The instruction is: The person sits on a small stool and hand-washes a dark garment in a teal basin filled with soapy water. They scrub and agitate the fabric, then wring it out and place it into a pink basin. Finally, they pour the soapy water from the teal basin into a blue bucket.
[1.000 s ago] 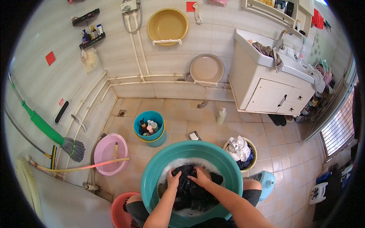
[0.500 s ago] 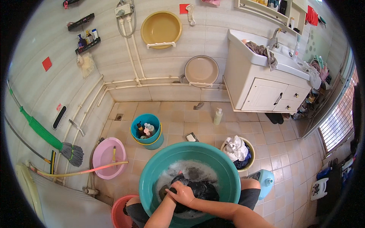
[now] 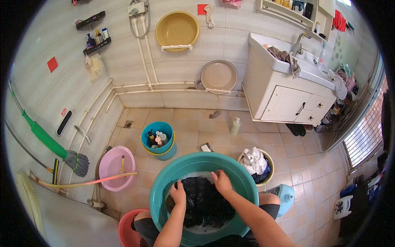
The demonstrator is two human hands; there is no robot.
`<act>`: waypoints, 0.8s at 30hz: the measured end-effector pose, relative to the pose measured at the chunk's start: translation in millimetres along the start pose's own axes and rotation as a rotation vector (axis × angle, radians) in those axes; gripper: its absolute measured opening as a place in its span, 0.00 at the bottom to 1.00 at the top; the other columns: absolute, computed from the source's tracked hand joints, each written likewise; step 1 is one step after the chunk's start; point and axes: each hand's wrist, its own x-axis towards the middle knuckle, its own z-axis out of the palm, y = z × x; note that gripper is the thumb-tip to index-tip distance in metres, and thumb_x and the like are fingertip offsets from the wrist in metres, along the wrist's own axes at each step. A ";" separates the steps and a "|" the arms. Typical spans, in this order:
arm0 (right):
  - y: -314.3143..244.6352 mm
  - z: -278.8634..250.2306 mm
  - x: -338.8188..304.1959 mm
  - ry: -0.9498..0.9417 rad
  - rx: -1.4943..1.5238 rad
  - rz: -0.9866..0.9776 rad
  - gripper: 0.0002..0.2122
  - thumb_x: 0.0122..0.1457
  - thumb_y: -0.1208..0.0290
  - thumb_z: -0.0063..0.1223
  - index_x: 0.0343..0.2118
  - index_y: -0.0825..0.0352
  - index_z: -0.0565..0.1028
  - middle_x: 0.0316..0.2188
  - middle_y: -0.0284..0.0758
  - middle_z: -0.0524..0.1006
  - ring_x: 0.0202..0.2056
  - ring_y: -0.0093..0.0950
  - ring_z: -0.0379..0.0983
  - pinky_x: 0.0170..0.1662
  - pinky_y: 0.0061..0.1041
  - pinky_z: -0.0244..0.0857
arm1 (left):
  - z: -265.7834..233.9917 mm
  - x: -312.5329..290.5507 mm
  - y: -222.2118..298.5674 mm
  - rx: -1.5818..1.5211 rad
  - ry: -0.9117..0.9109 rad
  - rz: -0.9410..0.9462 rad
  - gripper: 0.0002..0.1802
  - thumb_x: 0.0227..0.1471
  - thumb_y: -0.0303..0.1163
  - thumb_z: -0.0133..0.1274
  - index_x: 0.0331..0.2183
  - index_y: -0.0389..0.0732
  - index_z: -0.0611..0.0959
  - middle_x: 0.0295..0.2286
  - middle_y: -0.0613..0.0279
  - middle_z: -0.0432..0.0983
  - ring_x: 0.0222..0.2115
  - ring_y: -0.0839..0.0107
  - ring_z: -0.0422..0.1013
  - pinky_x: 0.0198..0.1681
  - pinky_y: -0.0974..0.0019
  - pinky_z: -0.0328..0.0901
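A large teal basin (image 3: 159, 196) stands between my knees with sudsy water in it. A wet black garment (image 3: 203, 200) lies spread across the water. My left hand (image 3: 178, 193) is closed on the garment's left edge, its fingers curled at the cloth. On the far right side, my right hand (image 3: 222, 182) grips the upper edge of the same garment near the foam. The fingertips of both hands are partly hidden by the cloth. What kind of garment it is cannot be made out.
Beyond the basin stand a blue bucket (image 3: 165, 154) of bottles, a soap dish (image 3: 206, 147) and a pump bottle (image 3: 235, 126). A laundry tub (image 3: 269, 178) and a light-blue jug (image 3: 285, 198) are at right. Pink (image 3: 108, 169) and red (image 3: 126, 234) basins sit at left.
My hands were together at the left of the basin on bunched cloth. Now they are apart, the right one farther right and away, and the black garment is spread wider.
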 end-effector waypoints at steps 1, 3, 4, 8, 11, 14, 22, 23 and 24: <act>18.4 -0.7 3.2 -0.063 0.019 0.061 0.24 0.51 0.52 0.48 0.40 0.72 0.67 0.32 0.46 0.73 0.37 0.42 0.69 0.40 0.36 0.61 | -0.1 -1.4 6.5 0.065 0.003 0.027 0.15 0.46 0.31 0.48 0.36 0.32 0.74 0.32 0.48 0.71 0.33 0.55 0.68 0.38 0.57 0.60; 46.9 -2.1 -8.8 -0.226 -0.163 -0.108 0.28 0.48 0.49 0.50 0.41 0.73 0.66 0.32 0.46 0.73 0.37 0.42 0.69 0.41 0.35 0.61 | -1.2 -6.0 15.3 0.304 0.007 0.239 0.15 0.46 0.28 0.48 0.38 0.34 0.73 0.33 0.48 0.70 0.34 0.53 0.67 0.39 0.55 0.60; 57.2 -0.5 -14.8 -0.305 -0.254 -0.193 0.30 0.47 0.47 0.51 0.41 0.73 0.66 0.33 0.46 0.73 0.38 0.42 0.69 0.42 0.35 0.60 | 0.3 -8.6 15.8 0.477 0.006 0.427 0.15 0.45 0.27 0.48 0.38 0.34 0.73 0.33 0.48 0.70 0.35 0.52 0.66 0.40 0.55 0.60; 28.8 0.0 -11.3 -0.700 -0.208 -0.097 0.29 0.41 0.52 0.56 0.40 0.73 0.67 0.40 0.48 0.71 0.43 0.44 0.66 0.45 0.36 0.59 | 0.6 -15.6 21.5 0.426 -0.419 0.546 0.21 0.46 0.35 0.50 0.42 0.35 0.72 0.42 0.49 0.67 0.42 0.49 0.62 0.46 0.56 0.57; 2.5 -13.6 -10.8 -0.514 0.360 0.058 0.18 0.42 0.67 0.53 0.36 0.72 0.69 0.33 0.40 0.73 0.35 0.34 0.69 0.40 0.27 0.62 | -1.9 -8.3 14.2 0.545 -0.589 0.260 0.30 0.41 0.49 0.55 0.39 0.34 0.75 0.37 0.48 0.71 0.42 0.53 0.65 0.44 0.59 0.60; -4.3 -26.9 -2.6 -0.264 0.822 0.419 0.16 0.44 0.73 0.50 0.38 0.71 0.69 0.33 0.39 0.72 0.35 0.31 0.68 0.40 0.26 0.63 | -5.6 -0.6 10.0 0.589 -0.626 -0.048 0.29 0.35 0.49 0.58 0.34 0.35 0.77 0.31 0.51 0.74 0.35 0.57 0.69 0.40 0.61 0.62; 15.3 20.9 -44.5 -0.241 -0.689 -0.330 0.31 0.47 0.58 0.53 0.55 0.57 0.56 0.54 0.43 0.52 0.51 0.48 0.53 0.50 0.42 0.53 | 6.5 -16.9 0.1 0.458 -0.376 0.552 0.22 0.41 0.35 0.54 0.41 0.42 0.73 0.43 0.46 0.62 0.43 0.49 0.60 0.45 0.55 0.58; 25.6 26.5 -45.9 -0.293 -0.831 -0.425 0.27 0.50 0.58 0.49 0.54 0.54 0.58 0.54 0.40 0.51 0.49 0.48 0.54 0.47 0.44 0.55 | 7.8 -23.8 8.1 0.593 -0.460 0.550 0.25 0.42 0.38 0.54 0.44 0.44 0.71 0.46 0.46 0.60 0.45 0.49 0.59 0.47 0.55 0.57; 32.5 31.5 -45.3 -0.397 -0.922 -0.443 0.26 0.50 0.57 0.49 0.53 0.54 0.60 0.53 0.41 0.54 0.49 0.45 0.56 0.45 0.41 0.58 | 6.0 -31.3 17.9 0.735 -0.543 0.543 0.28 0.43 0.40 0.54 0.47 0.46 0.70 0.48 0.45 0.58 0.47 0.48 0.58 0.48 0.55 0.56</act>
